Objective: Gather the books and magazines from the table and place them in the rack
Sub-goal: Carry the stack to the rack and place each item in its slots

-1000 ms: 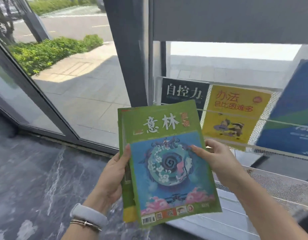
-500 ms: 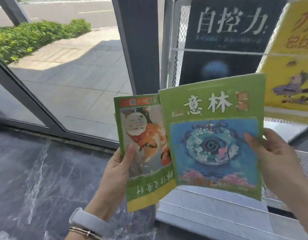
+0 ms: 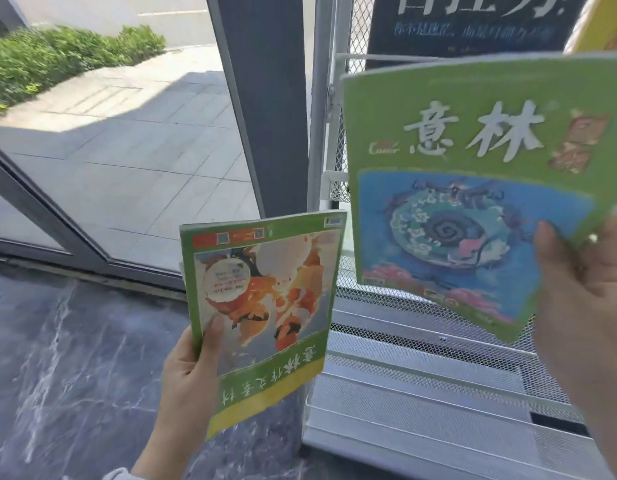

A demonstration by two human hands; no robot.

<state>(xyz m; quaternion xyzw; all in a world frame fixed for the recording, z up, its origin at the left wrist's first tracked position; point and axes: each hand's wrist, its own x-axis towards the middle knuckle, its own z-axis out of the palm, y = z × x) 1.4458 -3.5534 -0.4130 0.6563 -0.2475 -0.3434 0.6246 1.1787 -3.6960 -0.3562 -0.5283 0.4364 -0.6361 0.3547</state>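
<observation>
My left hand (image 3: 187, 372) grips a green magazine with an orange fish picture (image 3: 262, 306), held upside down over the dark floor, left of the rack. My right hand (image 3: 584, 299) holds a second green magazine with a blue swirl cover (image 3: 473, 188), raised in front of the white mesh rack (image 3: 421, 375). A dark book with white characters (image 3: 466, 26) stands on the rack's upper shelf, behind the raised magazine. A yellow book (image 3: 605, 26) shows at the top right corner, mostly cut off.
A dark window post (image 3: 262, 98) rises just left of the rack's white upright (image 3: 322, 133). Glass panels on the left look onto pavement and a hedge (image 3: 57, 60). Dark marbled floor (image 3: 75, 375) lies below. The rack's lower mesh shelves slope toward me.
The two magazines, first stacked, have come apart: the right hand lifted the blue-swirl one up and right toward the rack, the left kept the fish one. The view moved closer to the rack.
</observation>
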